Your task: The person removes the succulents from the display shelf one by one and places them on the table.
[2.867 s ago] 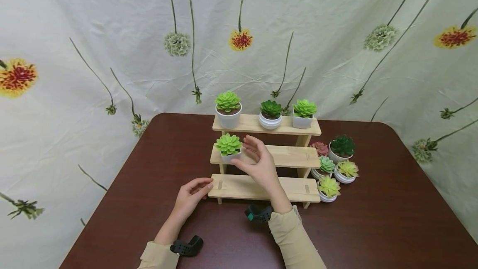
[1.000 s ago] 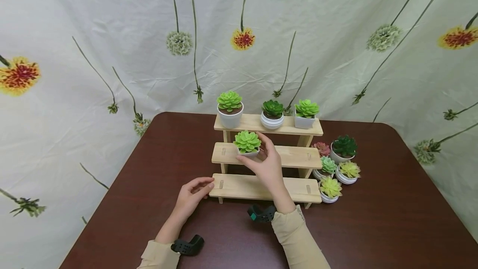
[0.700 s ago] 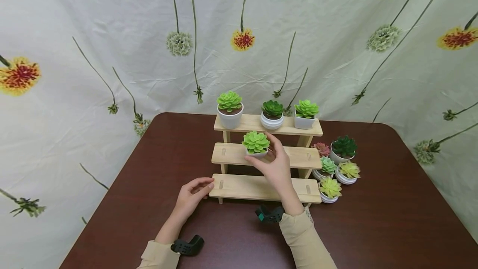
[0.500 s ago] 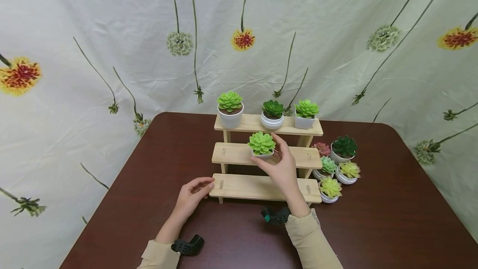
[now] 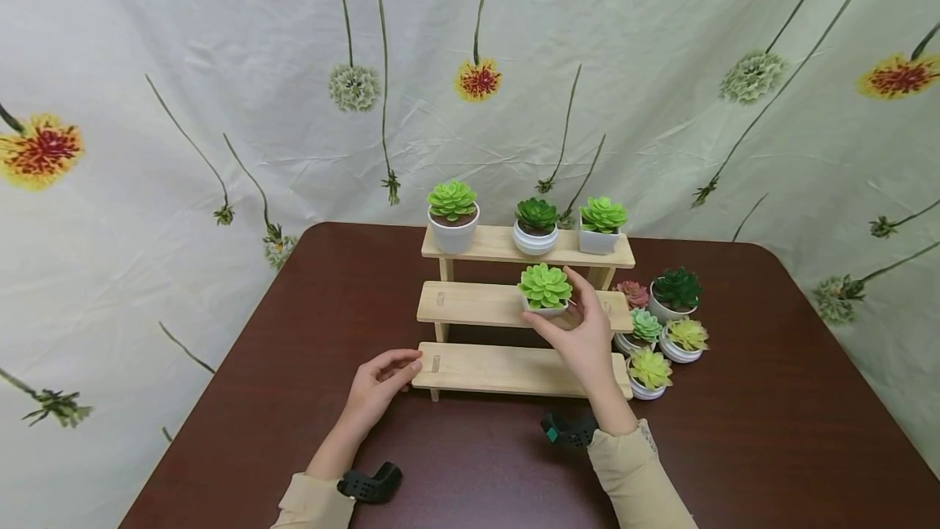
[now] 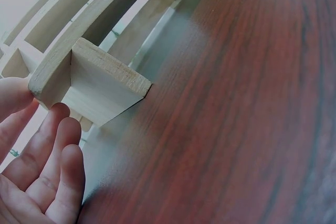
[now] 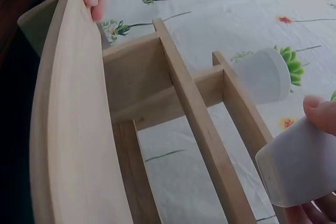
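So the light green succulent [image 5: 546, 286] is in the right hand [image 5: 585, 343], thumb and fingers pinching its white pot [image 7: 299, 166], seemingly held just above the middle shelf [image 5: 470, 303]. I'd call this the positioning step; next move calls for a level lowering, then a gentle release. Left hand [image 5: 377, 386] pinches the bottom shelf [image 5: 499, 368] by its end. Right of the right hand: a plant cluster [image 5: 645, 325]; beyond it, three plants [image 5: 535, 241] on the top shelf [image 5: 495, 245].

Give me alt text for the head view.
A right hand holds a potted plant by the middle shelf of a wooden stand; the left hand holds the bottom shelf. Three plants line the top shelf; five more plants crowd the table at right.
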`<state>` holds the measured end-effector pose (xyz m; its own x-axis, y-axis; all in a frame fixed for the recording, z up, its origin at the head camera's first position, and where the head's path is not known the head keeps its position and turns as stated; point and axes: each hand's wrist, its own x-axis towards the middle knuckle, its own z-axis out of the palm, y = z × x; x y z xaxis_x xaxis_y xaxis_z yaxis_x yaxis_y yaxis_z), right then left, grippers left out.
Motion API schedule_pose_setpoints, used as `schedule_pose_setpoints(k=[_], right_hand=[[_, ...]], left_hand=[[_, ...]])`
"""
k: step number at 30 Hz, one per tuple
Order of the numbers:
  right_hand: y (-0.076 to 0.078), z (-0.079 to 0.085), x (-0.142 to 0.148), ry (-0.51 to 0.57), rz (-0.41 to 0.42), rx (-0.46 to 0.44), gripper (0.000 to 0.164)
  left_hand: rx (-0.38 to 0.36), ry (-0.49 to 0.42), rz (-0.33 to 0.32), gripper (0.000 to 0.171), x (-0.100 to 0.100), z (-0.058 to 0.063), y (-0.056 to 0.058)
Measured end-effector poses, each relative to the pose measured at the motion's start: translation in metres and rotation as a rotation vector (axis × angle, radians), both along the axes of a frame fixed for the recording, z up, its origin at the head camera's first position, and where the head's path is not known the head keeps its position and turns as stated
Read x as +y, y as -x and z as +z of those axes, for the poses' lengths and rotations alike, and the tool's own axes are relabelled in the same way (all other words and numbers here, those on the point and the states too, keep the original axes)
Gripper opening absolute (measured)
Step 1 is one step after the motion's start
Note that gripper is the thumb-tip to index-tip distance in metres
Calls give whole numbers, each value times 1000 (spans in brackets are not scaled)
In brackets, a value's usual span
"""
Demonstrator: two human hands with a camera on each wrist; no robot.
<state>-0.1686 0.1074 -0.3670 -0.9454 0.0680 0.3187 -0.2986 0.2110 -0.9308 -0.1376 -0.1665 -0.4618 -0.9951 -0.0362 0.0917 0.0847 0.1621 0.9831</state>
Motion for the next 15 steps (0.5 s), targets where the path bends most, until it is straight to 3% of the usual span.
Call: schedule_pose_setpoints(k=[7,15], right_hand=[[-4,-3,13,-28,-28,-12,76],[1,-21,30,-9,-62,43,78]], left_hand=[[-4,-2,6,21,0,0,0],[-5,3,4,21,0,0,0]])
